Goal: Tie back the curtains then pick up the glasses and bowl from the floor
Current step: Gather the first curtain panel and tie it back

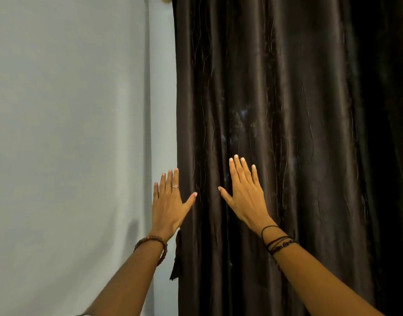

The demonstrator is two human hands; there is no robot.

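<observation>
The dark brown curtain hangs full-length over the right part of the view, its left edge against the pale wall. The left hand is raised at that edge, fingers straight and spread (ring on one finger). The right hand lies flat before the folds, fingers spread, gripping nothing.

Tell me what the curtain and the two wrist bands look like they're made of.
The curtain looks like dark brown satin-type woven fabric: soft sheen on the folds, fine crinkle lines. The left bracelet seems to be brown beads, maybe wood, matte and round. The right bands look like thin dark cords or thread; the exact fibre is unclear.
</observation>
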